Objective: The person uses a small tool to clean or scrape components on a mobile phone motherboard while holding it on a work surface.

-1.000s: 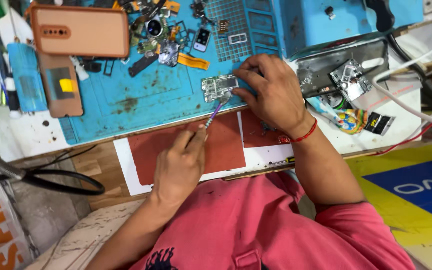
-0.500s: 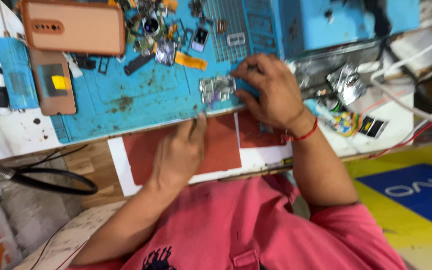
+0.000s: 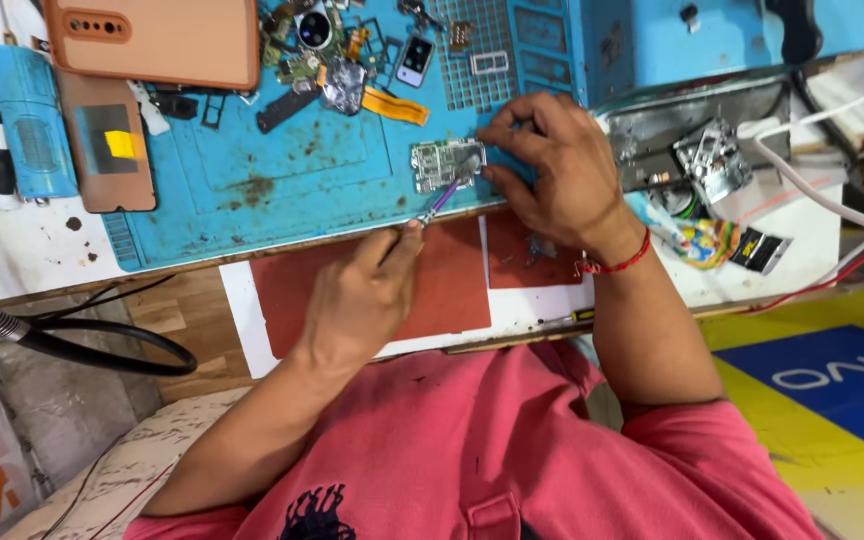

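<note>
– Cluttered table (image 3: 12, 250), with a stained blue rubber work mat (image 3: 252, 200) over most of it. Where are the hands?

– The left hand (image 3: 357, 300) lies on a red-brown sheet (image 3: 452, 290) at the near edge. It is closed narrowly around a thin tool with a purple tip (image 3: 439, 203). The tip points up and away, and meets the lower edge of a small silver-grey circuit board (image 3: 442, 165).

– And the other?

– The right hand (image 3: 562, 170), with a red thread (image 3: 617, 265) round its wrist, pinches the board's right end. Its fingertips curl over the top and bottom edges. The board lies flat on the mat, just beyond the left hand's knuckles and touching the right hand.

– How would you do this well?

– I'd keep the heel of the left hand down on the sheet, so that only the fingers steer the tip. I'd press lightly, because a slip could scrape the tiny parts. The right hand should pin the board without covering the spot being worked.

– What's further out?

– Loose small metal parts (image 3: 337, 75) and an orange flex ribbon (image 3: 395, 105) lie beyond the board. A salmon-coloured phone back cover (image 3: 152, 40) sits at the far left, well apart.
</note>
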